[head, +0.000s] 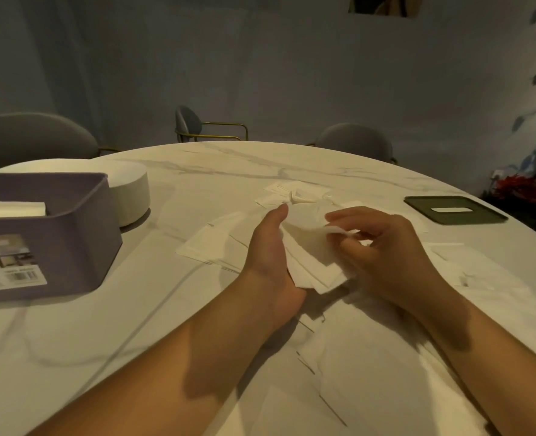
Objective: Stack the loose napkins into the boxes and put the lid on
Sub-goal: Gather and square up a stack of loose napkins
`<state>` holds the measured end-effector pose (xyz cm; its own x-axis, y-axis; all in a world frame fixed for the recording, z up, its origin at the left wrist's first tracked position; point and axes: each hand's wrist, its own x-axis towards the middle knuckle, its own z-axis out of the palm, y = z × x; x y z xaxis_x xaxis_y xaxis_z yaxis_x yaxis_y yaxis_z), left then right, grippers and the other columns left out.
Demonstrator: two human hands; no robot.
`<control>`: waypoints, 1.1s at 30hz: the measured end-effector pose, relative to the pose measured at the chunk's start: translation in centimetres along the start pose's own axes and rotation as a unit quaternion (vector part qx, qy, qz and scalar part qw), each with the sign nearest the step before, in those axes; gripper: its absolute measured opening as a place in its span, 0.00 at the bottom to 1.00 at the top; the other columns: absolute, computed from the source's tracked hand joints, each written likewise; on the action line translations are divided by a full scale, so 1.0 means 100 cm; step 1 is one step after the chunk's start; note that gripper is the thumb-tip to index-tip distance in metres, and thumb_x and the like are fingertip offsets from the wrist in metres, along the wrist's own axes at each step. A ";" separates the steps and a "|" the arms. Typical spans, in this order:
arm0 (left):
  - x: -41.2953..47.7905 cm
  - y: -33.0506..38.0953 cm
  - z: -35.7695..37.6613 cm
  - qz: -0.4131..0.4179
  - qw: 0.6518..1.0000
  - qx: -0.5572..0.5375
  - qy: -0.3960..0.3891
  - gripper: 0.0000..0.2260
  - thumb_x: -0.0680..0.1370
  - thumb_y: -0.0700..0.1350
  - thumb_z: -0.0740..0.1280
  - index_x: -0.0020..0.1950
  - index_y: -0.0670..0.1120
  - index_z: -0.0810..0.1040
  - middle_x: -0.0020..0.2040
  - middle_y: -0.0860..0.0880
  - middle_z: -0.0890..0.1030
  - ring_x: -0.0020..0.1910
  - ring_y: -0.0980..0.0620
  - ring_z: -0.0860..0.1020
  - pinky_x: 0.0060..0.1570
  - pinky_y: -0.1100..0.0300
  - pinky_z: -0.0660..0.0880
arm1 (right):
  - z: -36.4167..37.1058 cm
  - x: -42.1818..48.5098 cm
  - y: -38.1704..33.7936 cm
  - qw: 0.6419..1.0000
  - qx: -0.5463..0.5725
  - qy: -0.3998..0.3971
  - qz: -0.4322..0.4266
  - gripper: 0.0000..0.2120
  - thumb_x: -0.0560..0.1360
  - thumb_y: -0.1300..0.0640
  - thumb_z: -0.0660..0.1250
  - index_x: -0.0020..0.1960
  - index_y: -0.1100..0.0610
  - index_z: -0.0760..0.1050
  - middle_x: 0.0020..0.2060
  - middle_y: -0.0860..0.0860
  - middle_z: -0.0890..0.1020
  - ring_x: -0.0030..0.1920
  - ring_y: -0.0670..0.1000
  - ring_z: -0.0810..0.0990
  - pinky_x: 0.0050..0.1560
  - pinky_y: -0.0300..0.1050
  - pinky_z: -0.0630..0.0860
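A small stack of white paper napkins (307,247) is held just above the middle of the white marble-patterned round table (197,171), between the two hands. Its left edge is gripped by the left hand (269,256), with the thumb raised along the stack and the fingers hidden beneath it. The top sheet's upper corner is pinched by the curled fingers of the right hand (383,250).

More loose white napkins (210,243) are spread flat under and around the hands, reaching toward the near edge. The open lilac rectangular box (71,234) is set well to the left, close to the table's rim, and a few folded napkins (12,209) are seen inside it. A low white round container (131,190) is placed just behind the box. The dark green flat slotted lid (455,209) is laid well to the right, near the far rim. Bare tabletop is left between the hands and the box, and across the far half.
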<state>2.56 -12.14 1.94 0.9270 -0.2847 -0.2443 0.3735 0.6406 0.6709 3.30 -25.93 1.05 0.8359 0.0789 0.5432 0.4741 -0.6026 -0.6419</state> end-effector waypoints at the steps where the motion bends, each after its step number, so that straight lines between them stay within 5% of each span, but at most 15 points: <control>1: 0.000 0.000 0.000 -0.005 1.000 0.000 0.006 0.17 0.80 0.54 0.57 0.45 0.44 0.78 0.31 0.43 0.82 0.35 0.44 0.78 0.38 0.55 0.75 | -0.001 0.000 -0.001 1.000 0.008 0.002 -0.002 0.15 0.73 0.63 0.69 0.44 0.41 0.78 0.47 0.33 0.77 0.53 0.43 0.77 0.53 0.33 0.73; 6: 0.011 -0.002 -0.010 -0.031 0.998 -0.009 0.049 0.15 0.79 0.45 0.60 0.63 0.41 0.73 0.55 0.38 0.79 0.50 0.38 0.79 0.45 0.47 0.77 | 0.001 -0.003 0.001 0.986 -0.033 -0.164 -0.005 0.12 0.75 0.57 0.68 0.46 0.39 0.80 0.62 0.35 0.73 0.65 0.40 0.68 0.63 0.41 0.68; 9: 0.015 0.004 -0.013 0.011 0.995 -0.018 0.095 0.06 0.81 0.41 0.58 0.52 0.44 0.74 0.54 0.39 0.79 0.51 0.39 0.79 0.48 0.43 0.77 | -0.011 0.001 0.006 0.997 0.034 -0.062 0.023 0.09 0.75 0.58 0.67 0.47 0.44 0.79 0.59 0.38 0.76 0.61 0.41 0.73 0.61 0.41 0.71; 12: 0.019 0.021 -0.020 0.054 0.986 -0.052 0.147 0.06 0.81 0.41 0.58 0.47 0.44 0.74 0.45 0.43 0.79 0.41 0.43 0.77 0.31 0.51 0.77 | -0.028 0.009 0.015 0.996 -0.017 0.048 0.077 0.08 0.74 0.58 0.69 0.45 0.45 0.75 0.49 0.44 0.79 0.51 0.46 0.78 0.53 0.44 0.79; 17: 0.028 0.047 -0.048 0.111 0.967 -0.111 0.198 0.10 0.81 0.42 0.60 0.61 0.44 0.74 0.51 0.47 0.80 0.44 0.47 0.78 0.26 0.59 0.76 | -0.024 0.007 0.025 0.984 -0.073 -0.131 0.093 0.15 0.71 0.59 0.73 0.46 0.40 0.75 0.52 0.37 0.76 0.56 0.44 0.76 0.59 0.41 0.74; 21: 0.032 0.050 -0.057 0.152 0.951 -0.150 0.225 0.08 0.81 0.42 0.60 0.58 0.49 0.73 0.47 0.49 0.78 0.43 0.48 0.77 0.47 0.51 0.76 | -0.011 0.003 0.026 0.969 -0.091 -0.212 0.092 0.24 0.69 0.63 0.74 0.58 0.42 0.72 0.64 0.38 0.68 0.61 0.40 0.67 0.54 0.29 0.69; 24: 0.037 0.049 -0.060 0.158 0.951 -0.145 0.223 0.11 0.81 0.44 0.60 0.62 0.49 0.74 0.50 0.49 0.79 0.46 0.47 0.78 0.48 0.51 0.75 | -0.003 0.002 0.026 0.973 -0.131 -0.180 0.059 0.20 0.74 0.61 0.70 0.62 0.45 0.74 0.66 0.40 0.69 0.58 0.40 0.69 0.49 0.27 0.71; 30: 0.035 0.048 -0.060 0.152 0.959 -0.132 0.201 0.09 0.81 0.45 0.60 0.59 0.48 0.75 0.48 0.49 0.80 0.43 0.49 0.78 0.37 0.55 0.75 | 0.000 0.003 0.025 0.982 -0.144 -0.117 0.016 0.11 0.79 0.58 0.62 0.58 0.53 0.80 0.62 0.44 0.74 0.57 0.41 0.69 0.60 0.39 0.69; 33: 0.031 0.047 -0.057 0.146 0.963 -0.138 0.181 0.07 0.81 0.47 0.59 0.51 0.47 0.76 0.47 0.47 0.79 0.45 0.47 0.79 0.42 0.53 0.76 | -0.001 0.001 0.019 0.997 -0.014 -0.018 0.074 0.08 0.81 0.56 0.59 0.54 0.49 0.76 0.50 0.45 0.79 0.44 0.50 0.79 0.45 0.45 0.80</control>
<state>7.35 -5.98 0.37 0.9263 0.1716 -0.3353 0.0440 0.8347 0.5489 4.28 -27.16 -0.09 0.9058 0.0165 0.4235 0.3376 -0.6321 -0.6975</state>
